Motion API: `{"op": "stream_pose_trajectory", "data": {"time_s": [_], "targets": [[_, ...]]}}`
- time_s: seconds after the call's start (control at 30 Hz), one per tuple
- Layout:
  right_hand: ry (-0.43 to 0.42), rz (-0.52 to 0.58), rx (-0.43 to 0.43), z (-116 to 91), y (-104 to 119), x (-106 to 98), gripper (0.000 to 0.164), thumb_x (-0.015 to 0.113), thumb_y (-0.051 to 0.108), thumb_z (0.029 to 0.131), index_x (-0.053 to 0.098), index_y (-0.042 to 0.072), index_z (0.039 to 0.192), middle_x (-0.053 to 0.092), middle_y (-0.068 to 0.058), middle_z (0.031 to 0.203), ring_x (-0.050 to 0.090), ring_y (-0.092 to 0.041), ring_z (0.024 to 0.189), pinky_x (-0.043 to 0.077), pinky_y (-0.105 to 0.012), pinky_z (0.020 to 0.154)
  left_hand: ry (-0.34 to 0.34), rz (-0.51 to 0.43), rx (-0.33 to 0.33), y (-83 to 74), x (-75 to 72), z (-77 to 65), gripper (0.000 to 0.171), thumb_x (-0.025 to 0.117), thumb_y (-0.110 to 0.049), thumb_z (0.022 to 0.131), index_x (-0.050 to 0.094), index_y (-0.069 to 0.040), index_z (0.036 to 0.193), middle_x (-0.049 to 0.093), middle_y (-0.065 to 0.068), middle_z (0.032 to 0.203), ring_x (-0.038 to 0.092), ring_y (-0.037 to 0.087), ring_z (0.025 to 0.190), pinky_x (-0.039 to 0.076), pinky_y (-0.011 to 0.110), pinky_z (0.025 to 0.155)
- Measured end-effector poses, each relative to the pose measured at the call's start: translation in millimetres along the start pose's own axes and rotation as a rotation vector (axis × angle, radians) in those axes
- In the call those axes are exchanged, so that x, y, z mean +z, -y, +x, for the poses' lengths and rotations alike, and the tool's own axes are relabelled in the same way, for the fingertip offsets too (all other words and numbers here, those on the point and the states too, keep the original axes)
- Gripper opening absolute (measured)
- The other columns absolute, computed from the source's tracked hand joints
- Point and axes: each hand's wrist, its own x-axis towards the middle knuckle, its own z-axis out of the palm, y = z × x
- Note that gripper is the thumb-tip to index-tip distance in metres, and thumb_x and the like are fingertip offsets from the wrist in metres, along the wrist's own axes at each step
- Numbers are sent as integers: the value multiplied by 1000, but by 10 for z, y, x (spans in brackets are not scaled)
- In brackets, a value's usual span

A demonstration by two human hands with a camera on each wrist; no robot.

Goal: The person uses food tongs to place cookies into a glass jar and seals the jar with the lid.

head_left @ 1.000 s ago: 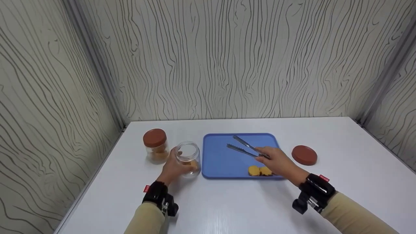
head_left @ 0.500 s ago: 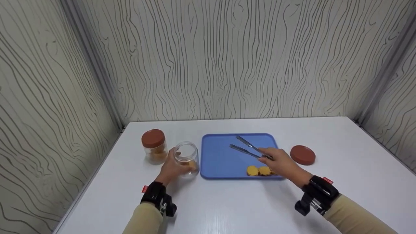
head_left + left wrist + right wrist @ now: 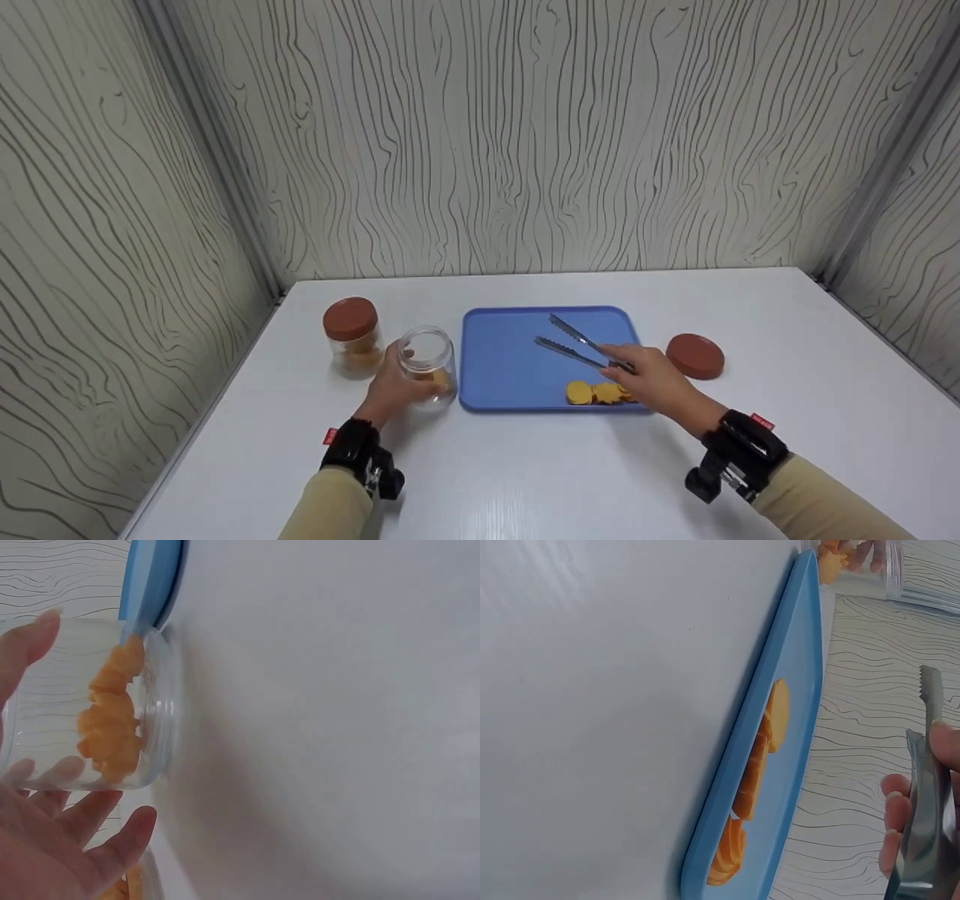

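My left hand (image 3: 397, 386) grips a clear jar (image 3: 427, 360) without a lid, standing upright at the left edge of a blue tray (image 3: 495, 375). Orange-yellow cookies (image 3: 112, 716) lie piled at the jar's bottom. Metal tongs (image 3: 574, 345) are pinched in my right hand (image 3: 649, 379), above the tray's right half. Their toothed arms are spread, with nothing between the tips. A row of cookies (image 3: 750, 776) sits along the tray's near edge, one round and one swirled at the ends. In the head view the right hand partly covers that row.
Left of the held jar stands a second jar (image 3: 356, 356) of cookies, closed by a brown-red lid (image 3: 350, 319). A loose lid (image 3: 695, 356) of the same colour lies right of the tray on the white table (image 3: 495, 480). Patterned panels (image 3: 487, 135) rise behind and at the sides.
My right hand has drifted slightly right over the tray with the tongs, their arms still spread. The left hand keeps its grip on the jar, which stays beside the tray.
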Motion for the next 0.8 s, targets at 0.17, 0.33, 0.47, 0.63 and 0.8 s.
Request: {"op": "stream_pose_trajectory", "data": {"time_s": [0.17, 0.33, 0.47, 0.63, 0.8], "targets": [[-3, -12, 75, -26, -15, 0, 41, 63, 14, 95, 56, -8, 129, 60, -5, 90, 52, -16, 74, 46, -23, 59, 9, 2, -29, -21, 5, 4, 103, 89, -20, 67, 26, 1, 146, 44, 23, 140, 43, 36, 128, 32, 53, 109], [-6, -47, 49, -75, -64, 1, 42, 63, 13, 94, 56, -11, 127, 61, -5, 90, 51, -15, 73, 45, -23, 58, 11, -3, -36, -14, 0, 12, 105, 89, -20, 67, 25, 1, 147, 44, 23, 141, 42, 37, 128, 31, 53, 109], [-15, -38, 12, -121, -108, 0, 42, 64, 13, 94, 56, -13, 126, 61, -5, 89, 50, -13, 71, 44, -23, 57, 12, -19, -33, -4, -1, 18, 105, 89, -18, 66, 25, 1, 147, 44, 23, 140, 42, 37, 129, 30, 53, 109], [-19, -38, 21, -169, -146, -1, 43, 64, 14, 94, 57, -13, 126, 61, -5, 91, 50, -13, 74, 43, -23, 59, 15, -12, -47, -1, 1, 23, 103, 89, -18, 67, 26, -1, 146, 44, 22, 141, 43, 36, 128, 30, 53, 109], [-21, -21, 30, -206, -182, 14, 43, 64, 14, 94, 57, -13, 126, 64, -6, 96, 52, -15, 77, 44, -23, 60, 9, -6, -38, 2, 3, 17, 102, 88, -17, 67, 26, 0, 146, 44, 22, 141, 43, 36, 128, 31, 53, 109]]}}
